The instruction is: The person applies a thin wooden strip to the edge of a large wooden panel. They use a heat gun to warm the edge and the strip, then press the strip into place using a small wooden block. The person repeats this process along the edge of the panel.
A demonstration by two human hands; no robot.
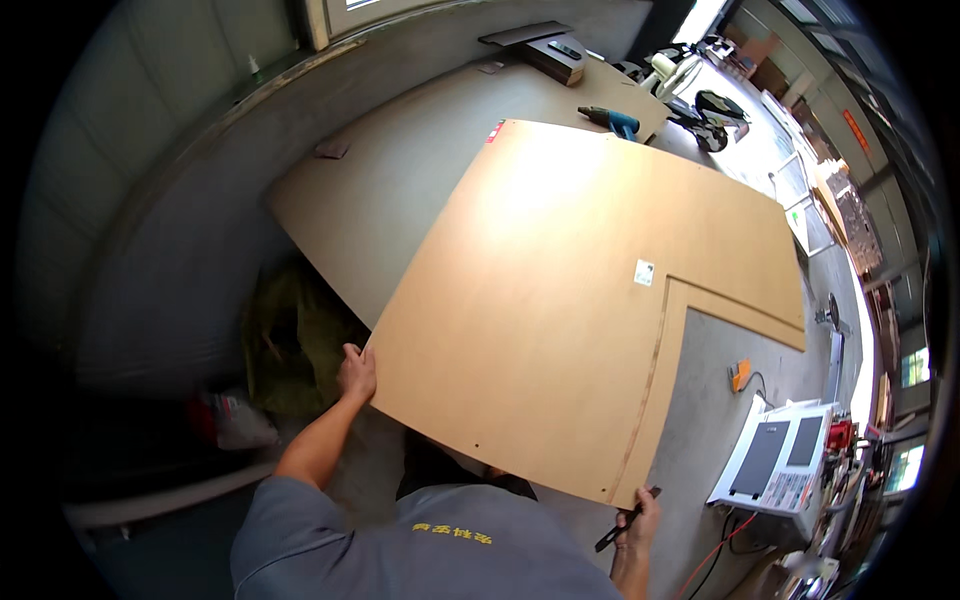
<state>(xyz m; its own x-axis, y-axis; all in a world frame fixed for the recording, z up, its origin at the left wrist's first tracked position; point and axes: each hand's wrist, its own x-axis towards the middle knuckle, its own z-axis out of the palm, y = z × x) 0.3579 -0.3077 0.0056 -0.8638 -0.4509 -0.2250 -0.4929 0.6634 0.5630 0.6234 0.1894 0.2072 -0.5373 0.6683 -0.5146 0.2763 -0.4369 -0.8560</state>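
A large tan wooden panel (520,300) with an L-shaped cut-out at its right side spans the middle of the view, tilted over a workbench. My left hand (357,374) is closed on its left edge close to the near corner. At the near right corner, my right hand (642,522) grips the panel and also holds a slim black tool (612,534), perhaps a utility knife. A narrow groove runs along the cut-out. The panel bears a small white label (644,272) and a few small holes along its edges. The fingers beneath the panel are hidden.
The workbench (400,165) carries a blue heat-gun-like power tool (612,121) and a grey-topped box (552,60) at the back. A white machine (775,460) with cables stands on the right, near an orange foot pedal (740,375). Green cloth (295,340) hangs at the left.
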